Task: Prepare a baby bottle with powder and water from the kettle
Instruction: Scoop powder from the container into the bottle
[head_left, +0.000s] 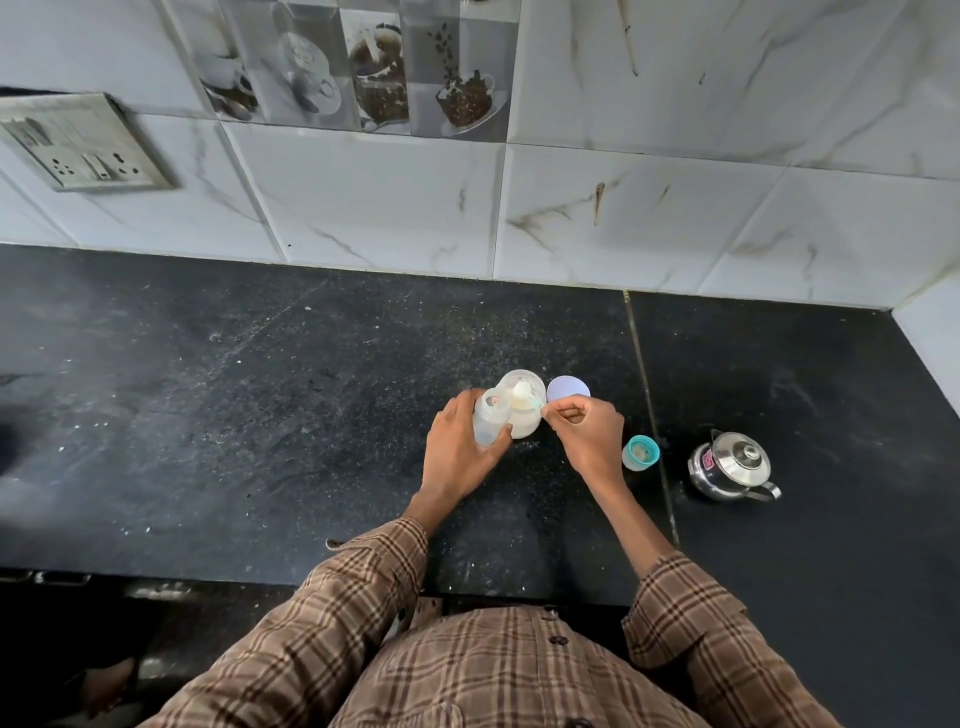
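Gripping a baby bottle (491, 425) in the left hand (457, 452), a person pinches a scoop (535, 406) over the powder jar (522, 410) with the right hand (587, 439), kettle (730, 466) at three o'clock.

Bottle (491, 425) left of jar (522, 408); cap (641, 452), kettle (730, 466) farther right.

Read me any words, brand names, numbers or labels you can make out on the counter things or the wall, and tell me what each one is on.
No text here can be read.
Kettle: a small pink and red sticker on its side, too small and blurred to read.
Baby bottle: a faint mark near its top, too blurred to read.
Wall tiles: pictures of coffee cups and beans, no lettering visible.
Switch plate: sockets and switches only, no markings legible.
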